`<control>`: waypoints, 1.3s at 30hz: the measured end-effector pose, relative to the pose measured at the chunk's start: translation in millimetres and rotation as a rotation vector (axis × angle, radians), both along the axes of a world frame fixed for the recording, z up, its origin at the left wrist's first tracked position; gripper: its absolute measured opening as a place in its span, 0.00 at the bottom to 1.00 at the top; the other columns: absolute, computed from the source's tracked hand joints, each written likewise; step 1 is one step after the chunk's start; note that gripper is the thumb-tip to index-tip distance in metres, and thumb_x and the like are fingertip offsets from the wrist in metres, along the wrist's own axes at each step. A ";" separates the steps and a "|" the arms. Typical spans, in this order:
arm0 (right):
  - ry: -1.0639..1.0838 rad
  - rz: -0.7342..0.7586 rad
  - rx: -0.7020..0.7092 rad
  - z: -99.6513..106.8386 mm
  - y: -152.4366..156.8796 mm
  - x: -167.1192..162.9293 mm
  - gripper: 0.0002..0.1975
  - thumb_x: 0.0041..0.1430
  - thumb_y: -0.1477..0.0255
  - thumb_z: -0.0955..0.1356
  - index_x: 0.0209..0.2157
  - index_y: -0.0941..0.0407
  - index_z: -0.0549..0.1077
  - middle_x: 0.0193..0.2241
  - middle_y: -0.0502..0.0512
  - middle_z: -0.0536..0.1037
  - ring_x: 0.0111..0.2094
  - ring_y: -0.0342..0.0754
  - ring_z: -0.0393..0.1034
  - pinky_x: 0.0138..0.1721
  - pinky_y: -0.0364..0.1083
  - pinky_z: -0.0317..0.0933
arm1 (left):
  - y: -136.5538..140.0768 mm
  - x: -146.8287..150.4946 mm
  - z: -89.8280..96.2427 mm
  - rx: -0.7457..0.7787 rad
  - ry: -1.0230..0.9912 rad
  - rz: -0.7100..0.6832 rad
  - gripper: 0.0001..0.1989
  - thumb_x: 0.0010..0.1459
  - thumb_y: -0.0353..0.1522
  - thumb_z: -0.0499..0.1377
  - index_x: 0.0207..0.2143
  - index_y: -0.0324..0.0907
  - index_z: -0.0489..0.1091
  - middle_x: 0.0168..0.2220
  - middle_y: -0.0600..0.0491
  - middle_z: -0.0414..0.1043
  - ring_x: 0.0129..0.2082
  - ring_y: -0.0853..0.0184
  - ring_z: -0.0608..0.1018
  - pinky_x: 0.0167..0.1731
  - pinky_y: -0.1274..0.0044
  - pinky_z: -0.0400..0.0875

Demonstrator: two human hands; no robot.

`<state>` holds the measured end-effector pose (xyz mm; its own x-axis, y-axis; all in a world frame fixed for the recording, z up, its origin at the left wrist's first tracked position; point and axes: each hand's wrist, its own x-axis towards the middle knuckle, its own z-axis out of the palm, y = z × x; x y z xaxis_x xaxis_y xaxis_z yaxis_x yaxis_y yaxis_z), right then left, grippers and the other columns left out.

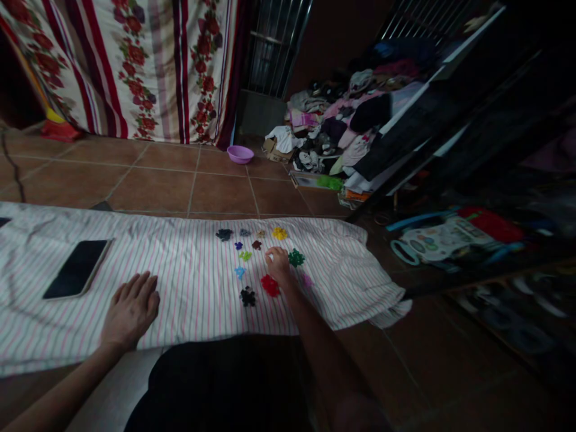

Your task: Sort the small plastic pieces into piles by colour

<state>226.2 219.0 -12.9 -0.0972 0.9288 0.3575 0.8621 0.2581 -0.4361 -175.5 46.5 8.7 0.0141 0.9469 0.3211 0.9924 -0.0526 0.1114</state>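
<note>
My left hand [131,308] lies flat on a striped cloth [189,288], holding nothing, its fingers stretched out. My right hand [278,262] is bent down over small sorted piles with its fingertips together; something whitish shows at them, too small to name. Right beside it are a red pile [270,285] and a dark green pile [296,258]. Around these lie small piles in yellow [279,233], brown [256,245], lime green [245,255], light blue [240,272], black [247,296], pink [307,280], dark blue [238,246] and dark grey [224,234].
A phone [77,269] lies on the cloth left of my left hand. Beyond the cloth, a purple basin [240,155] stands on the tiled floor [225,191]. A heap of clothes [333,123] is at the back; a colourful plastic item [432,240] sits at the right.
</note>
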 end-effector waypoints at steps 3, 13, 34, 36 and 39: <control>0.021 0.017 0.015 -0.8 -1.0 1.4 0.08 0.58 0.79 0.65 0.33 0.56 0.76 0.36 0.57 0.79 0.43 0.52 0.69 0.50 0.49 0.59 | 0.2 -0.3 -1.1 0.010 -0.015 0.003 0.26 0.65 0.37 0.42 0.57 0.34 0.68 0.59 0.35 0.70 0.64 0.47 0.67 0.61 0.54 0.61; 0.020 -0.017 0.014 -7.5 3.1 0.2 0.10 0.57 0.80 0.63 0.34 0.57 0.76 0.36 0.58 0.77 0.44 0.53 0.68 0.50 0.49 0.58 | 0.3 0.2 -3.7 0.038 -0.033 0.018 0.24 0.64 0.37 0.44 0.55 0.40 0.69 0.58 0.40 0.72 0.64 0.51 0.67 0.62 0.56 0.61; 0.343 -0.181 -0.211 23.7 28.6 5.9 0.12 0.57 0.73 0.64 0.33 0.51 0.80 0.34 0.50 0.83 0.40 0.49 0.76 0.48 0.46 0.67 | 0.7 0.5 -2.1 0.017 -0.031 0.035 0.24 0.65 0.37 0.44 0.56 0.38 0.69 0.60 0.38 0.71 0.64 0.49 0.68 0.62 0.55 0.61; 0.271 -0.147 -0.181 27.7 30.6 1.4 0.13 0.58 0.75 0.64 0.35 0.52 0.81 0.37 0.53 0.84 0.42 0.49 0.76 0.49 0.46 0.67 | 0.7 1.3 -1.5 0.024 -0.042 0.044 0.23 0.64 0.37 0.44 0.56 0.41 0.68 0.59 0.40 0.71 0.64 0.51 0.68 0.62 0.56 0.60; 0.166 -0.044 -0.127 31.3 33.8 -11.9 0.14 0.59 0.77 0.63 0.37 0.54 0.81 0.40 0.56 0.83 0.45 0.51 0.75 0.52 0.46 0.65 | 0.4 2.2 -0.4 0.026 -0.057 0.056 0.23 0.64 0.37 0.45 0.56 0.42 0.68 0.59 0.42 0.72 0.64 0.52 0.68 0.63 0.57 0.59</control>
<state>214.3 252.9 18.4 -0.0046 0.9695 0.2451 0.7850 0.1553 -0.5997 -173.3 47.0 8.4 -0.0580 0.9370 0.3445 0.9859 -0.0006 0.1676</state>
